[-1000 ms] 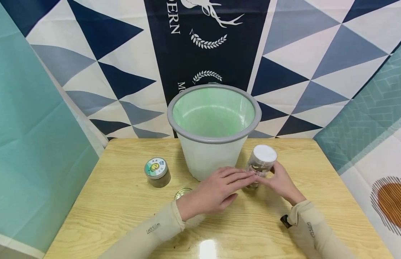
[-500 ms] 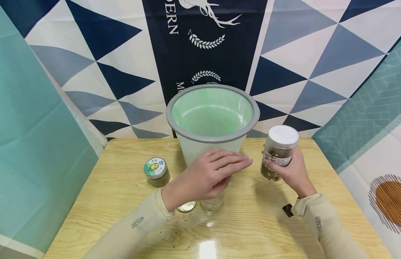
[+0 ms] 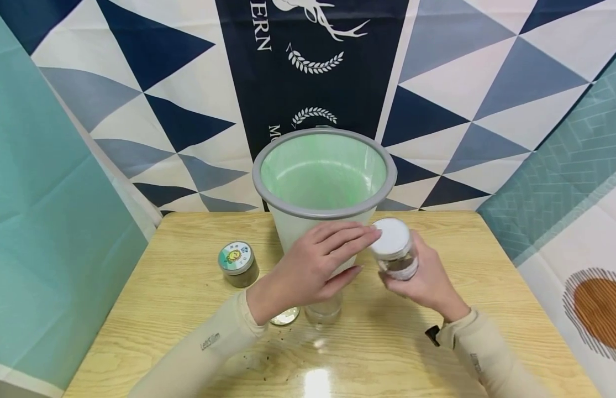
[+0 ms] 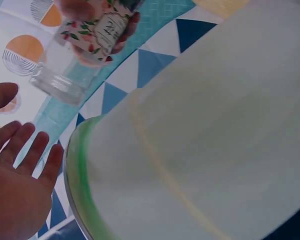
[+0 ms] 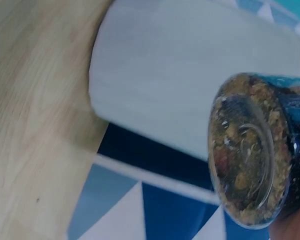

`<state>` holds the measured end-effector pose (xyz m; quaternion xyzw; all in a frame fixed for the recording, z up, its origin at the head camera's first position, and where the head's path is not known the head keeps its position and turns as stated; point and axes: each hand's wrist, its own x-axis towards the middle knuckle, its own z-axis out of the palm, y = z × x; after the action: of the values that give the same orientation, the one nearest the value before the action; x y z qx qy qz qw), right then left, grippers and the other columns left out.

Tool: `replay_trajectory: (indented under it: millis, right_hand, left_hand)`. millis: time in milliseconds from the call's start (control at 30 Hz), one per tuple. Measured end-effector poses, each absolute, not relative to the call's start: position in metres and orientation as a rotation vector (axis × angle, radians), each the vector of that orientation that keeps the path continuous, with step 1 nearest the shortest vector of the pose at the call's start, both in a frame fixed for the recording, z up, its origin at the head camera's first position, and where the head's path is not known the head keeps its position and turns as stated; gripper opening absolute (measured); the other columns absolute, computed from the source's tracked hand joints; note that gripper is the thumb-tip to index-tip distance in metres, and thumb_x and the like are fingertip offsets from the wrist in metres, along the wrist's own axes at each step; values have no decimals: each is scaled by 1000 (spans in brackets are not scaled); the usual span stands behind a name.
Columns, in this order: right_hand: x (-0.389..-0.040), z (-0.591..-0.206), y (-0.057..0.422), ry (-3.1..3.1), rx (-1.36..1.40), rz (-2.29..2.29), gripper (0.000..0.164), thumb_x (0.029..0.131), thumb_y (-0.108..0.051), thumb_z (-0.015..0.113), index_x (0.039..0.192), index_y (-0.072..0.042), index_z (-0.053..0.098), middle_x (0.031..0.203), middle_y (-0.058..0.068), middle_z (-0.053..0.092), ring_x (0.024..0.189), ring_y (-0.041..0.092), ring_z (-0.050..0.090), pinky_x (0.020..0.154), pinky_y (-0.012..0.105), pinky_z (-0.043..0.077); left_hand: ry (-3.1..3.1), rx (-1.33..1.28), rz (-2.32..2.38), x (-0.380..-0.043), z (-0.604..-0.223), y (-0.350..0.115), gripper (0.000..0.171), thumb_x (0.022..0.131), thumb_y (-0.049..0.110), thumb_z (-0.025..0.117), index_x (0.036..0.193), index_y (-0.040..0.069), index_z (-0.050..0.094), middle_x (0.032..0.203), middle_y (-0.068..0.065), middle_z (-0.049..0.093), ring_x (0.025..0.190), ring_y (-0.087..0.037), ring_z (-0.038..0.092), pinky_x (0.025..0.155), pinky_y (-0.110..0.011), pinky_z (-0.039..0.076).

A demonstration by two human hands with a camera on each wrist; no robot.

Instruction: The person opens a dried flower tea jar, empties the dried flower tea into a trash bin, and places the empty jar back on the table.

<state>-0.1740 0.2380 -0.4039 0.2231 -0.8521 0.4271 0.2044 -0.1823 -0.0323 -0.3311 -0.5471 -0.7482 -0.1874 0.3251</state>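
Observation:
My right hand (image 3: 427, 279) grips a clear jar (image 3: 399, 265) with a white top, raised over the table and tilted. A floral label wraps the jar in the left wrist view, and brown dried bits fill its base (image 5: 247, 150) in the right wrist view. My left hand (image 3: 320, 257) is held out with its fingers extended; the fingertips overlap the jar's top in the head view. In the left wrist view those fingers (image 4: 35, 152) are spread and apart from the jar. Below the left wrist are a clear container (image 3: 325, 310), partly hidden, and a gold-coloured lid (image 3: 286, 316).
A tall pale bucket (image 3: 324, 213) with a grey rim stands at the back of the wooden table (image 3: 188, 342). To its left sits a small jar (image 3: 239, 268) with a green-and-white cartoon lid. Small dark specks (image 3: 260, 359) lie near the front. Patterned cloth hangs behind.
My right hand has lifted the jar off the table, first to the right, then back left with its top tipped toward the left hand. My left hand has drawn back slightly left.

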Motion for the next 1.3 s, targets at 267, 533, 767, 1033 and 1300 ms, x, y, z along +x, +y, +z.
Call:
replay_trajectory:
  millis: [267, 533, 767, 1033, 1300]
  right_hand:
    - [-160, -407, 205, -2408, 956, 997, 74, 58, -12, 88, 126, -8, 58, 105, -3, 69, 86, 7, 64, 70, 27, 57]
    - [-158, -411, 194, -2444, 1023, 914, 73, 58, -17, 88, 124, -10, 57, 104, -6, 64, 84, 7, 62, 69, 26, 57]
    - [-155, -407, 187, -2450, 1040, 950, 67, 57, -17, 85, 119, -13, 58, 102, -8, 62, 82, 5, 60, 67, 24, 55]
    - [-149, -404, 178, -2519, 1031, 988, 71, 56, -19, 85, 122, -17, 58, 100, -11, 63, 81, 6, 62, 68, 22, 55]
    - [-147, -408, 175, -2550, 958, 973, 72, 52, -17, 86, 118, -20, 59, 101, -13, 62, 82, 3, 60, 68, 22, 54]
  left_hand:
    - [-1970, -1428, -472, -175, -352, -52, 74, 88, 46, 80, 149, 10, 56, 150, -1, 60, 138, -22, 54, 119, -34, 41]
    - [-2011, -1509, -367, -176, -364, -55, 70, 95, 45, 72, 150, 8, 52, 144, -5, 62, 122, -22, 62, 106, -32, 52]
    - [-1879, -1447, -176, -180, -376, -49, 57, 107, 47, 45, 138, 0, 57, 126, -10, 61, 98, -22, 59, 83, -27, 56]
    - [-1736, -1368, -185, -183, -383, -46, 48, 105, 34, 28, 119, 1, 60, 98, -6, 60, 79, -14, 58, 59, -20, 53]
    - [-1752, -1327, -152, -183, -388, -42, 43, 103, 33, 23, 109, 6, 56, 91, -3, 51, 70, -10, 47, 48, -17, 44]
